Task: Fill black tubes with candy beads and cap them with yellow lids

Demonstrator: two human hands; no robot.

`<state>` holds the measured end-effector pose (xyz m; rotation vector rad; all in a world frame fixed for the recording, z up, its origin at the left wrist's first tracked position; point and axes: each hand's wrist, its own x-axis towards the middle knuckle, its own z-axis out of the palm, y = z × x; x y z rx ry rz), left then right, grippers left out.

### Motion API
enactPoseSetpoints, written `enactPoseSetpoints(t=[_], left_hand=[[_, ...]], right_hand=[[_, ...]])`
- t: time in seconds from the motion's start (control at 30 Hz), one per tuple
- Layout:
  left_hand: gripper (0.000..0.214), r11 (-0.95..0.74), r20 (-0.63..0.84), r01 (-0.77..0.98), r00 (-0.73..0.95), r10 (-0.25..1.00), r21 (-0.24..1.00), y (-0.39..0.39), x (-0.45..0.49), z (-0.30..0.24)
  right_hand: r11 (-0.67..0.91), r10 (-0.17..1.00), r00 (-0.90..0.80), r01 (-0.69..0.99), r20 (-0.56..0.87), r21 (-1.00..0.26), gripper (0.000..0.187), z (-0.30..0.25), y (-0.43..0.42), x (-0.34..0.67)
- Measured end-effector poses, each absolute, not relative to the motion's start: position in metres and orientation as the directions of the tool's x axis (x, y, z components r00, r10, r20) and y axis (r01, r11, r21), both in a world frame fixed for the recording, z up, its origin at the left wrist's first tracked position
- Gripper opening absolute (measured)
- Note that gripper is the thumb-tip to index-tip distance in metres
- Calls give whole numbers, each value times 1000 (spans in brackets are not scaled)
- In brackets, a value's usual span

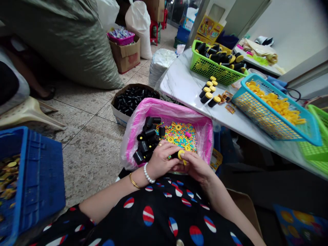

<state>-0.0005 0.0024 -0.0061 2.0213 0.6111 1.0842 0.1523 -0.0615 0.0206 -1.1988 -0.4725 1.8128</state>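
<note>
Speckled floor tiles (89, 153) lie beneath a cream chair (29, 112), red stool (154, 24) and white marbled table (179, 78)

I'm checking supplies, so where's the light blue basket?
In the head view, the light blue basket stands on the white table at right, with yellow-capped black tubes to its left.

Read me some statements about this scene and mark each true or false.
1. The left hand holds a black container. True.
2. The right hand has its thumb on a yellow cap. True.
3. The light-blue basket holds black containers. False: the light-blue basket holds yellow pieces.
4. The pink basket contains colourful balls. True.
5. The green basket of containers stands on the floor. False: the green basket stands on the white table.
</note>
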Motion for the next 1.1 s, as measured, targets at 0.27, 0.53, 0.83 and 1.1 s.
enactPoseSetpoints(t=[0.27, 0.53, 0.83, 1.1], left_hand=[[27, -620, 497, 64, 537, 682, 782, 1, -3, -7], [50, -579, 538, -123, 561, 630, 806, 3, -5, 1], [33, -478, 462, -126, 550, 696, 869, 3, -9, -5], [37, -366, 340, -94, 632, 697, 926, 8, -9, -1]], right_hand=[[-489, 852, -154, -577, -500, -655, 23, 9, -64, 146], [-415, 888, -54, -517, -456, -748, 23, 7, -63, 137], [-482, 872, -248, -584, -423, -653, 25, 12, -68, 139], [-500, 860, -233, -556, -453, -664, 33, 9, -62, 142]])
